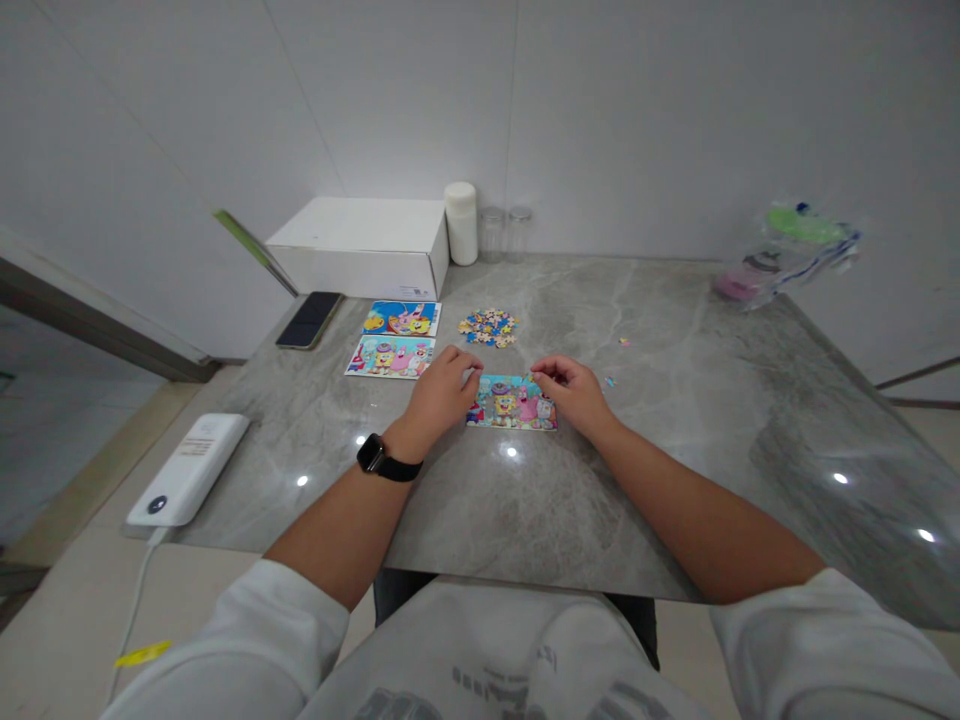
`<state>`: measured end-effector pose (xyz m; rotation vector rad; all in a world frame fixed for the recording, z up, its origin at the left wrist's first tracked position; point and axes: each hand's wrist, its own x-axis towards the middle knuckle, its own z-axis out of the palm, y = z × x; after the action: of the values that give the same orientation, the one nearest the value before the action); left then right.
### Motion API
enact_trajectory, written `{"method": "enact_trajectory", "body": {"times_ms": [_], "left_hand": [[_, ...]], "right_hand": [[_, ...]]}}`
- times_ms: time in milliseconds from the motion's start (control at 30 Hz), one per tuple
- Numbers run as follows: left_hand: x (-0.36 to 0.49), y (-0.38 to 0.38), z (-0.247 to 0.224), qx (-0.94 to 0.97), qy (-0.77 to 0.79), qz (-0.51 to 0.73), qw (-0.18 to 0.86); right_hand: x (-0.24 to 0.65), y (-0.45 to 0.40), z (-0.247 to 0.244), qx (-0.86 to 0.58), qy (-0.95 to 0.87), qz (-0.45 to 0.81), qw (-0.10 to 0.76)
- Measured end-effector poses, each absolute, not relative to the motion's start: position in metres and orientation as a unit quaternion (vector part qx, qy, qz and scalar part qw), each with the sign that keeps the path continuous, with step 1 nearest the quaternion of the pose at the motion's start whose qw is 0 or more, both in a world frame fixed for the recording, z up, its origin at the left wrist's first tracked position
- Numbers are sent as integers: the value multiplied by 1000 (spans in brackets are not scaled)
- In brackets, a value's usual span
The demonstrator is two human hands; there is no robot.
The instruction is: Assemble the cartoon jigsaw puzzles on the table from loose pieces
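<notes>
A cartoon jigsaw puzzle (517, 405), largely filled in, lies flat on the table in front of me. My left hand (448, 385), with a black watch on its wrist, rests at the puzzle's upper left side. Its fingers are curled in with thumb and index finger close together; whatever they may hold is too small to make out. At the upper right corner my right hand (574, 392) pinches a small puzzle piece at its fingertips, over the puzzle's top edge. Behind the puzzle is a pile of loose puzzle pieces (489, 327).
Two cartoon picture sheets (391, 356) lie left of the pile, near a phone (310, 320). Stray pieces (624, 342) are on the right. A white box (360, 245), white bottle (461, 225) and two glasses (505, 235) stand behind. A white power bank (191, 468) sits front left; a plastic bag (784, 255) back right.
</notes>
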<state>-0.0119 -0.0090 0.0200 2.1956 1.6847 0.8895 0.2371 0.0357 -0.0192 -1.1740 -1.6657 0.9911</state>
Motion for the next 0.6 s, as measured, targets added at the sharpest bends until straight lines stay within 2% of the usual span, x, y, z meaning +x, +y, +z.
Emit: {"method": "enact_trajectory", "body": {"times_ms": [400, 600], "left_hand": [[-8, -12, 24, 756, 567, 302, 129], [-14, -10, 24, 769, 567, 273, 108]], "right_hand": [[236, 33, -15, -459, -681, 390, 417], [236, 27, -10, -450, -742, 318, 383]]}}
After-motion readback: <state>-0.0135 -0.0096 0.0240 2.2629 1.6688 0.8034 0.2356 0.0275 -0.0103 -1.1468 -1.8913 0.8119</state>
